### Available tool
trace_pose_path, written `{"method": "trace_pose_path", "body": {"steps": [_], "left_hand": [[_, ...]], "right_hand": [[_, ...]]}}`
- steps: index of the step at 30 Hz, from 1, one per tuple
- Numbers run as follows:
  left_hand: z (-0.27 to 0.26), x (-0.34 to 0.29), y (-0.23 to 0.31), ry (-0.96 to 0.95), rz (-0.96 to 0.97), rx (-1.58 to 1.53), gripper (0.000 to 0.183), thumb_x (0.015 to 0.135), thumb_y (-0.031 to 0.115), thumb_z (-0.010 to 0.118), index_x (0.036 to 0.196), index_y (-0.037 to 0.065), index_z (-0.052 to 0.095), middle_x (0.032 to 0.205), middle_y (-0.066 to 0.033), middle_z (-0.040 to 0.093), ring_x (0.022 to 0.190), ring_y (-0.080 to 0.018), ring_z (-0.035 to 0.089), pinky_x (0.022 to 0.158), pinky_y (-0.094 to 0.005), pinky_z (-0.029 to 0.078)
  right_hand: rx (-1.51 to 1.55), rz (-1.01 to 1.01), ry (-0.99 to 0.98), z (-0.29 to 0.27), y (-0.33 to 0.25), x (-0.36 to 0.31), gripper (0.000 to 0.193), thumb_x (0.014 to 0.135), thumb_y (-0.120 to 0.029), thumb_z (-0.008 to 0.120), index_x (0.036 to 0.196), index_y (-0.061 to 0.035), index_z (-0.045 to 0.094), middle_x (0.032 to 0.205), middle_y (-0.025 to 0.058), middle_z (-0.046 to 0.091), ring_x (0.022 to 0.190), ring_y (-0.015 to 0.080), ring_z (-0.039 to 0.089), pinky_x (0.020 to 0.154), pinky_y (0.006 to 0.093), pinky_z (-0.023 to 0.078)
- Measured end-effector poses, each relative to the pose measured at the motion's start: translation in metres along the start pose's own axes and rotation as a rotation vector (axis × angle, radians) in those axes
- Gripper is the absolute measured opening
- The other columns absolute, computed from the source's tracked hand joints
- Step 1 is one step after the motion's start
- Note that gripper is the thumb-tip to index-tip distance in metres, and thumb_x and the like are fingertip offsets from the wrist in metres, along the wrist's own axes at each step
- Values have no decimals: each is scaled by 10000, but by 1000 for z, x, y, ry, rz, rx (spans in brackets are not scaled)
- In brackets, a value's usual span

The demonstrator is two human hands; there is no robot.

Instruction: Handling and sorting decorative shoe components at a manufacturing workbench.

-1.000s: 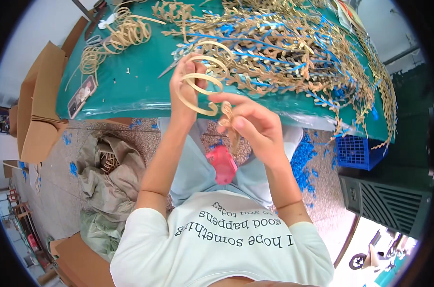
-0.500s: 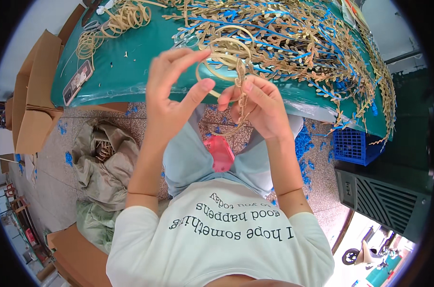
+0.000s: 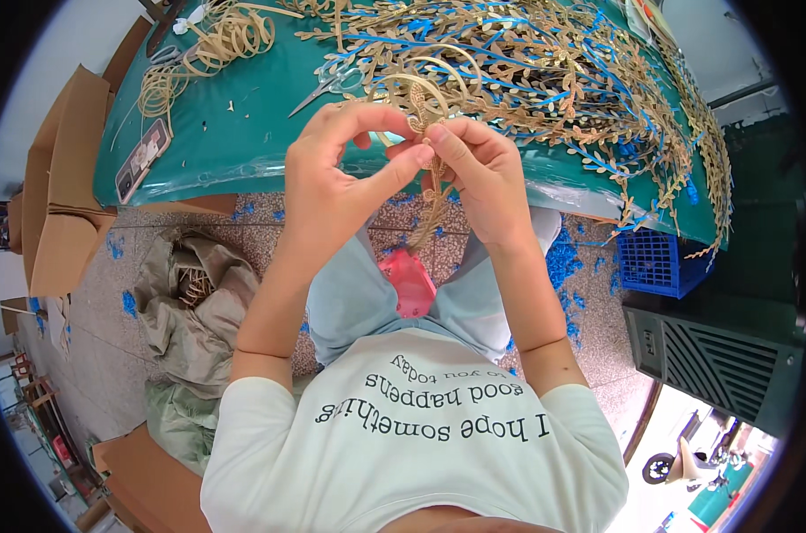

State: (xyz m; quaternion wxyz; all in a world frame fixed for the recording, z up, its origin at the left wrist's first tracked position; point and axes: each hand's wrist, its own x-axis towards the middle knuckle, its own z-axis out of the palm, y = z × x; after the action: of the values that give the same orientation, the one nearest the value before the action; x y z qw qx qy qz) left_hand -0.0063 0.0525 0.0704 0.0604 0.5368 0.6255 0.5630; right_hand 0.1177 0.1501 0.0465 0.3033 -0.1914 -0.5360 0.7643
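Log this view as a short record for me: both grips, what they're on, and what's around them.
Left grip: thumb and fingertips at the tan strand; whether closed on it, cannot tell
Right grip: pinching the tan strand beside the left fingertips
Beyond hands: pale loops
Table, left: scissors, phone, pale coils
Table, right: leafy garlands, with blue strands among them
Floor: blue scraps, fabric sack
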Motion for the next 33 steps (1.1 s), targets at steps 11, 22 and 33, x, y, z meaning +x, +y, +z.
{"method": "trace_pose_path", "body": {"steps": [11, 22, 33], "left_hand": [[8, -2, -19, 51, -400, -604, 108, 801, 90, 620, 881, 20, 640, 810, -44, 643, 679, -64, 564, 580, -186, 459], [-19, 14, -26, -279, 251, -77, 198, 775, -50, 585, 956, -2, 649, 858, -84, 661, 744, -150, 632, 627, -237, 510], [-12, 34, -18, -178, 266, 45, 115, 726, 123, 675, 823, 61, 681, 729, -63, 658, 604, -155, 616, 513, -218, 453]], "right_hand": [[105, 30, 8, -4, 8, -1, 186, 900, -203, 506, 888, -30, 571, 862, 116, 655, 749, 213, 645, 562, 262, 461], [394, 282, -334, -26, 2, 6, 264, 892, -292, 435, 776, -79, 542, 998, 145, 612, 812, 212, 575, 664, 308, 418], [567, 340, -395, -28, 2, 8, 313, 919, -340, 416, 762, -113, 565, 921, 105, 611, 782, 175, 563, 653, 307, 399]]}}
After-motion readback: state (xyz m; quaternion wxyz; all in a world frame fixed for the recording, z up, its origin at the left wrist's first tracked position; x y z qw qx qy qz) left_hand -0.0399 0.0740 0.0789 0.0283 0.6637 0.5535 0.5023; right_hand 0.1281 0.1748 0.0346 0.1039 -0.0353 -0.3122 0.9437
